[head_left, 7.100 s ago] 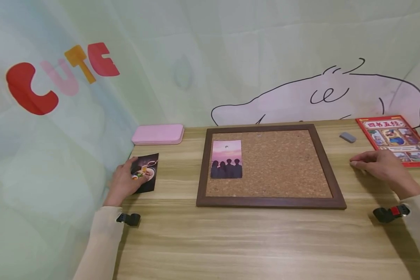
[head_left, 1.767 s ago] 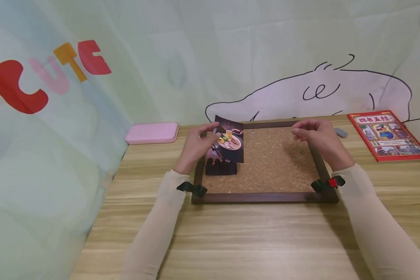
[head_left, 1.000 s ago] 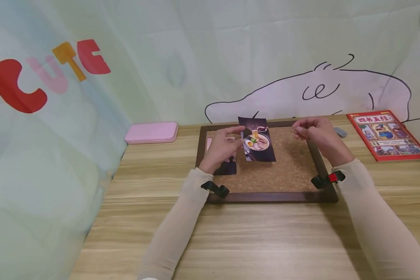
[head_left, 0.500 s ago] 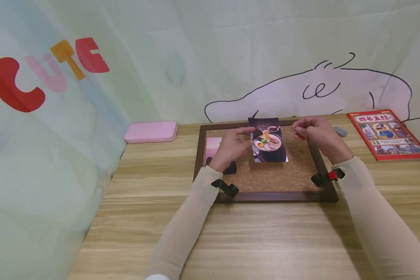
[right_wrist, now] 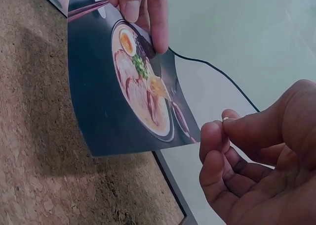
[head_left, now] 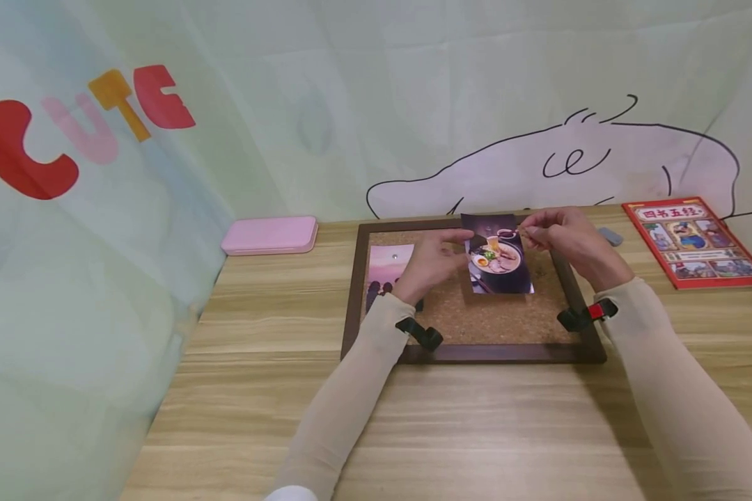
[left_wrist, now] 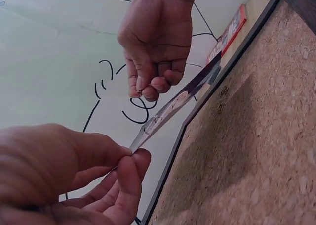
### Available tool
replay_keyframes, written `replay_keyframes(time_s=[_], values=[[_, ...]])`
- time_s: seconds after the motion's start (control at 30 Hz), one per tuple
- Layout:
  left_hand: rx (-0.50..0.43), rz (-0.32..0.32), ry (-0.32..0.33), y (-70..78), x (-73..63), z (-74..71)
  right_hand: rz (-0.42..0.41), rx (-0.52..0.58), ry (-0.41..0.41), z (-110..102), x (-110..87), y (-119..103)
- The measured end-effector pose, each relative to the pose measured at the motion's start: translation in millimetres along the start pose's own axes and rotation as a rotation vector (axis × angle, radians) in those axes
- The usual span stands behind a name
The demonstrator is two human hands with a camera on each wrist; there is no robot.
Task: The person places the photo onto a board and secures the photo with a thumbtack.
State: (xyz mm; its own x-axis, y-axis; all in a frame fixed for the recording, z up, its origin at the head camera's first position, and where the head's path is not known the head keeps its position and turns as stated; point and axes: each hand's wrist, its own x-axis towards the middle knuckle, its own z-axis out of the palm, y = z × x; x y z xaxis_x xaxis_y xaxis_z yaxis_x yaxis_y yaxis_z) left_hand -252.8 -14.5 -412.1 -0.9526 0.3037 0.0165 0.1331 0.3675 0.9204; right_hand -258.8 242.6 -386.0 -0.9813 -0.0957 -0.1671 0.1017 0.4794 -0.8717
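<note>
My left hand point(head_left: 435, 261) pinches the left edge of a ramen photo point(head_left: 498, 257) between thumb and fingers. The photo is tilted above the cork board point(head_left: 476, 327), casting a shadow on it. My right hand point(head_left: 570, 240) is at the photo's upper right corner, thumb and forefinger pinching a small pin point(right_wrist: 225, 119), of which only a pale bit shows. In the left wrist view the photo point(left_wrist: 173, 104) appears almost edge-on. A pink photo with dark silhouettes point(head_left: 379, 271) lies on the board's left side under a silver tack point(head_left: 395, 257), partly covered by my left hand.
A pink case point(head_left: 269, 235) lies at the back left of the wooden table point(head_left: 476, 431). Right of the board are a grey eraser-like block point(head_left: 611, 236) and a red book point(head_left: 695, 243). A printed curtain point(head_left: 326, 104) hangs behind and to the left.
Earlier the left hand picked the ramen photo off the table at left, then carried it over the board and rightward, past the pinned photo. The right hand came from beside the book to above the board.
</note>
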Motion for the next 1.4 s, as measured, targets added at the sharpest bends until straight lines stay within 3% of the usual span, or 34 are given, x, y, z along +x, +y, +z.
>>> replay_keyframes(time_s=[0.17,0.33,0.47,0.63,0.93,1.2,1.4], values=[[0.036,0.020,-0.017,1.3,4.8,7.1,0.008,-0.011,0.013,1,2.6,0],[0.058,-0.019,-0.025,1.9,9.0,16.4,0.016,-0.015,0.009,0,4.6,1],[0.038,-0.064,-0.037,2.7,10.5,22.9,0.009,-0.002,-0.006,-2,6.4,2],[0.003,-0.064,-0.056,1.4,12.8,29.3,0.011,0.027,-0.029,-4,10.0,5],[0.144,-0.057,-0.033,-7.5,21.7,43.8,0.027,0.006,-0.043,-7,15.0,12],[0.175,-0.123,-0.042,-6.4,23.6,53.6,0.023,-0.053,-0.063,-10,18.2,20],[0.222,-0.135,-0.040,-3.0,23.5,56.1,0.019,-0.112,-0.064,-12,22.1,23]])
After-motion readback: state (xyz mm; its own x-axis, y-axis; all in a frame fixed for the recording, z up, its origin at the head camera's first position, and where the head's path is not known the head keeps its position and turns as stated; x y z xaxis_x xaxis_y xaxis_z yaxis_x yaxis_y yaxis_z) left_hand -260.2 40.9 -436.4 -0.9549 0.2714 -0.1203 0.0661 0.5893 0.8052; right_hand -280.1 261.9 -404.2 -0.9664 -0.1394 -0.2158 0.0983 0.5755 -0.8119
